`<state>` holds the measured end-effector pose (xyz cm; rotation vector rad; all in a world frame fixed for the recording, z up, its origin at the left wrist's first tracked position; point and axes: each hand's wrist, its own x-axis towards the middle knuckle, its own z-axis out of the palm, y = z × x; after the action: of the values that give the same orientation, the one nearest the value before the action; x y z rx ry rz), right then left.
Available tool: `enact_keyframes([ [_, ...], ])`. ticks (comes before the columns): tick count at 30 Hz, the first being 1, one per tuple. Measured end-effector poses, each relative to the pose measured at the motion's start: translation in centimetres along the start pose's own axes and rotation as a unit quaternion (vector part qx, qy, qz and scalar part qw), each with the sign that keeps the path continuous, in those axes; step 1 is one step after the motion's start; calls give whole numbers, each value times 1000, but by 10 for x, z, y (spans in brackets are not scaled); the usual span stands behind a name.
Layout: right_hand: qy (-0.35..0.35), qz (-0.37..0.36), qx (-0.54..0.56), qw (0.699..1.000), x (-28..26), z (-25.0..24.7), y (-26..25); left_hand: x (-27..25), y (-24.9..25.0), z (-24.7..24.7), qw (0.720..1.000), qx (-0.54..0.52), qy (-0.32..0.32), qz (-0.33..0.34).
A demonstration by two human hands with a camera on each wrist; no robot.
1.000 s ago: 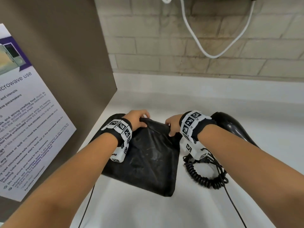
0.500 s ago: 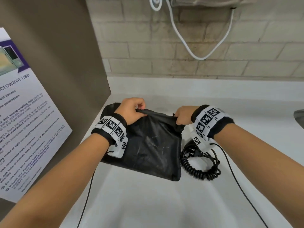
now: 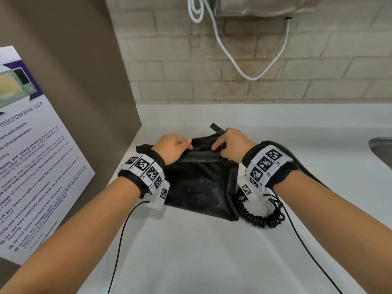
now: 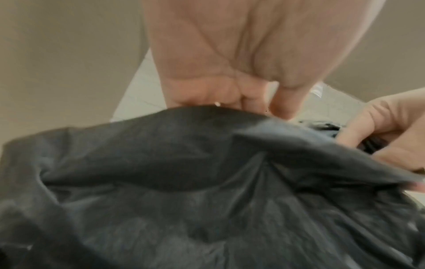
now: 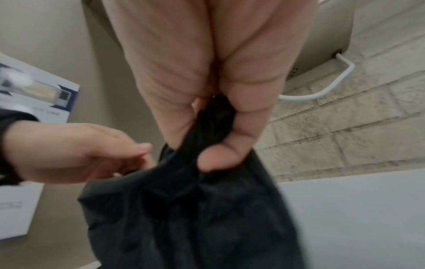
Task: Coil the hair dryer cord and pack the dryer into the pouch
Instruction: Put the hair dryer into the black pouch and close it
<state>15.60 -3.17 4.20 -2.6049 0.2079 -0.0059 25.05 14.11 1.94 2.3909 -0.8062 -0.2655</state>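
A black fabric pouch (image 3: pixel 201 185) lies on the white counter (image 3: pixel 201 262), its mouth toward the wall. My left hand (image 3: pixel 176 147) pinches the left part of the mouth edge. My right hand (image 3: pixel 231 145) grips bunched fabric of the pouch just to its right, and a black strap end (image 3: pixel 216 128) sticks up behind it. In the wrist views the left hand (image 4: pixel 230 72) holds the pouch (image 4: pixel 184 182) rim, and the right hand (image 5: pixel 195 72) clamps the pouch (image 5: pixel 195 218) between thumb and fingers. The black coiled cord (image 3: pixel 261 217) lies right of the pouch. The dryer's dark body (image 3: pixel 307 172) is mostly hidden behind my right wrist.
A brown side panel with a microwave notice (image 3: pixel 31 166) closes off the left. A brick wall with a looping white cable (image 3: pixel 244 60) and a wall unit (image 3: pixel 265 7) stands behind. A metal sink rim (image 3: pixel 381 149) shows at the right edge.
My two hands have come closer together at the pouch mouth, the right one sliding left along the edge. The pouch top is bunched and lifted, and a strap end now sticks up.
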Motion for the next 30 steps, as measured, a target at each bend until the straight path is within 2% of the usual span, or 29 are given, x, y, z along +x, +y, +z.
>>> enact_keyframes([
  [2,-20,-9,-54,998,-6,0,-10,2,3,-4,996,3,85,15],
  [4,-43,-8,-102,994,-10,0,-16,3,6,-5,988,92,121,33],
  [6,-45,10,-116,992,-11,-1,-18,-1,7,-4,971,203,121,38],
  [8,-6,25,-85,996,-10,-4,-15,-4,2,-7,964,243,107,29],
  [11,73,44,3,996,-9,-9,-5,-11,-12,-8,956,289,35,-29],
  [13,130,51,63,988,-7,-7,1,-14,-21,-3,961,269,27,-61],
  [16,168,19,65,983,-8,0,3,-13,-27,2,990,88,68,-81],
  [19,133,-8,-85,987,-11,4,3,-9,-22,3,987,20,142,-77],
  [21,104,28,-204,973,-13,5,4,-10,-17,1,979,40,188,-68],
  [22,104,46,-236,965,-13,5,4,-12,-15,0,977,61,190,-72],
  [24,104,66,-233,965,-13,4,7,-17,-13,-2,974,118,169,-93],
  [28,85,81,-73,990,-4,6,9,-27,-10,10,951,272,63,-129],
  [30,95,89,-28,991,-1,8,8,-30,-13,25,938,327,16,-111],
])
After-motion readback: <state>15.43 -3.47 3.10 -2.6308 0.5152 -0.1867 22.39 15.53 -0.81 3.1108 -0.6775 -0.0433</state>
